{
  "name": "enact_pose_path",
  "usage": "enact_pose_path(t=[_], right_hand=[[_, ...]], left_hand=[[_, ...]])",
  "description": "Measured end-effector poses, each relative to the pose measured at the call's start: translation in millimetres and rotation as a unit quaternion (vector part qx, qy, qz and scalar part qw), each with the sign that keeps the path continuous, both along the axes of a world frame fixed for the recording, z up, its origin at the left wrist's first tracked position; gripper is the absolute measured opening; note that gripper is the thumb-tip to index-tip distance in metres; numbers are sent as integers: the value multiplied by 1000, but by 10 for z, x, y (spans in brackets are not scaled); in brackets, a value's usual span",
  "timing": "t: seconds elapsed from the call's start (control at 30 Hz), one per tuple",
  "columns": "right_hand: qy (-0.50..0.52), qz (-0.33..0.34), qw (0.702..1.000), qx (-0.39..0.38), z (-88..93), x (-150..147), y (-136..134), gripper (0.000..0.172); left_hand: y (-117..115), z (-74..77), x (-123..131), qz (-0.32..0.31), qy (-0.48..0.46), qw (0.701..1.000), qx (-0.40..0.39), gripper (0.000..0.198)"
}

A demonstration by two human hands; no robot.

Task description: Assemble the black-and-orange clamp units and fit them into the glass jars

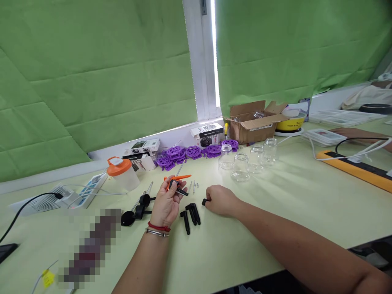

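My left hand, palm up, has its fingers closed around a black plastic piece with a tapered arm. An orange pointed part shows at its fingertips; whether it is held or lies behind them I cannot tell. Low over the table, my right hand is closed on a small black plastic part, mostly hidden by the fingers. Between the hands lie several black L-shaped handles and a few small screws. Left of my left wrist are black round-ended parts beside metal rods.
Purple plastic wheels line the back, near small printed boxes. Clear glass jars stand before an open cardboard box. At left are an orange-lidded bottle and power strip. Another person's arm reaches in at right.
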State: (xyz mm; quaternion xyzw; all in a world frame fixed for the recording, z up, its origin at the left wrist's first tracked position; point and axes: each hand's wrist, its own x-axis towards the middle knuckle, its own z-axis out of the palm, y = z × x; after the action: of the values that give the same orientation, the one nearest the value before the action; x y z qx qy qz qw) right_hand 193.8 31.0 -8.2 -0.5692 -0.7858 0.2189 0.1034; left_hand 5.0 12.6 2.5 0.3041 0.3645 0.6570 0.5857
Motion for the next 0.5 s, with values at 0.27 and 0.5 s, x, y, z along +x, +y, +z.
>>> enact_pose_path(t=[0.27, 0.5], right_hand=[[141, 56, 988, 32, -102, 21, 50, 5], [236, 88, 967, 47, -38, -31, -30, 7]], left_hand=[[11, 27, 19, 6, -25, 999, -23, 20], [-34, 12, 124, -25, -35, 999, -13, 23]])
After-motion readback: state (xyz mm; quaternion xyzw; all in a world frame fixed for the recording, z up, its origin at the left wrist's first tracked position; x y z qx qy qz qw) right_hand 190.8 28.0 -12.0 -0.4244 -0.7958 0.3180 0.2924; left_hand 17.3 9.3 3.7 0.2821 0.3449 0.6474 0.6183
